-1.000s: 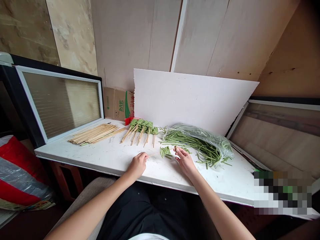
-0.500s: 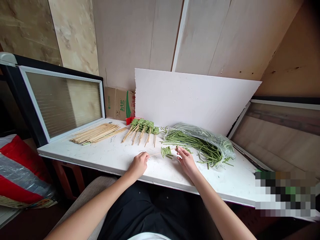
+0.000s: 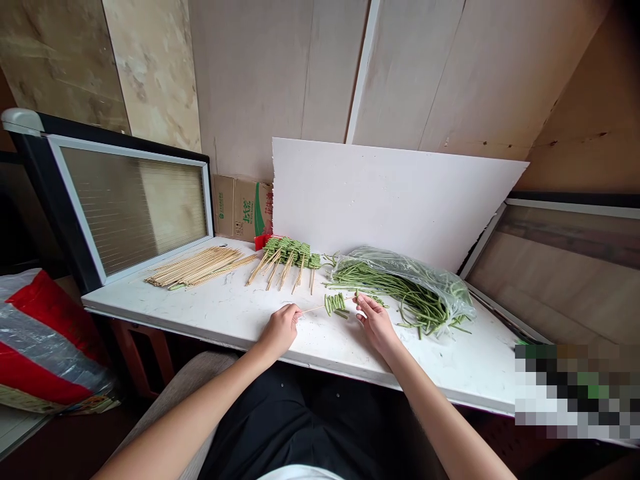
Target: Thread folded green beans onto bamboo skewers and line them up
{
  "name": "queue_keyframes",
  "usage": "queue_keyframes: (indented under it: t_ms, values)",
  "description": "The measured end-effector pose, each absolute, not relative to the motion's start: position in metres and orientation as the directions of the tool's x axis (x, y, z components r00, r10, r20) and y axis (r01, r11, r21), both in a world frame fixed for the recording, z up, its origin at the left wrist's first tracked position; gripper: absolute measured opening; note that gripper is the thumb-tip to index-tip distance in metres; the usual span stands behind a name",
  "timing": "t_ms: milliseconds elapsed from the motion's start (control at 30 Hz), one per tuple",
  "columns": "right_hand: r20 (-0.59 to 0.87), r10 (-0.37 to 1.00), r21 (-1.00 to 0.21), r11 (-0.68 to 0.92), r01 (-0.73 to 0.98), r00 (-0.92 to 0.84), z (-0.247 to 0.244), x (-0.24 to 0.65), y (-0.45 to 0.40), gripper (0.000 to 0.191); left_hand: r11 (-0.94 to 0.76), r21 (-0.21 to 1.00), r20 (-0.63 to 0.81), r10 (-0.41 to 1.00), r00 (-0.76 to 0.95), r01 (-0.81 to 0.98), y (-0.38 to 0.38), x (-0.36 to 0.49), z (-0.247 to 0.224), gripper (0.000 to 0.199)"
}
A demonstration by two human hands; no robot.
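My left hand pinches one end of a thin wooden skewer above the front of the white table. Threaded on it are several short pieces of green bean, side by side. At the skewer's other end, my right hand is closed, with a short bean piece between its fingertips at the tip. More cut bean pieces lie partly hidden behind that hand. Behind it, a clear plastic bag holds long green beans that spill out toward the front.
Finished bean skewers are stacked at the back. Bare skewers lie in a pile on the left. A cardboard box and a white board stand behind. Framed glass panels flank the table.
The whole view has shifted slightly. Both hands keep their hold on the skewer and the bean piece, with almost no movement between them.
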State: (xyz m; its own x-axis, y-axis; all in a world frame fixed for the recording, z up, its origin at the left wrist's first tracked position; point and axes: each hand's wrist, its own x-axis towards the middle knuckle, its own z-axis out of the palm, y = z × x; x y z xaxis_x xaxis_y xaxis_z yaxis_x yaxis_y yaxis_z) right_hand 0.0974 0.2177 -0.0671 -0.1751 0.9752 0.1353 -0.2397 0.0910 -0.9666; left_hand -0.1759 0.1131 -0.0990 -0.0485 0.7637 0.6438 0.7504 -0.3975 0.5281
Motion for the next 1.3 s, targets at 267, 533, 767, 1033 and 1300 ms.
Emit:
queue_keyframes:
  t_ms: [267,533,767,1033,1300]
  values:
    - [0.129,0.974,-0.964,0.08,-0.255,-0.184,-0.0658,0.0981,0.2171,0.047,-0.388,0.546,0.624,0.779,-0.052,0.742,0.1128,-0.1756,-0.0981,0.022]
    - [0.176,0.975,-0.968,0.146,-0.206,-0.139,-0.0662,0.0981,0.2192,0.043,-0.384,0.54,0.632,0.772,-0.06,0.749,0.1146,-0.1764,-0.1012,0.025]
    - [0.19,0.973,-0.971,0.166,-0.172,-0.13,-0.0686,0.0981,0.2216,0.041,-0.366,0.544,0.626,0.776,-0.074,0.755,0.1164,-0.1781,-0.1036,0.027]
    - [0.25,0.963,-0.965,0.24,-0.102,-0.1,-0.0688,0.0976,0.2187,0.039,-0.35,0.566,0.597,0.798,-0.079,0.746,0.117,-0.1784,-0.1035,0.029]
    - [0.223,0.968,-0.966,0.204,-0.156,-0.118,-0.0678,0.0968,0.2184,0.04,-0.365,0.554,0.616,0.785,-0.073,0.748,0.1149,-0.1772,-0.1001,0.03]
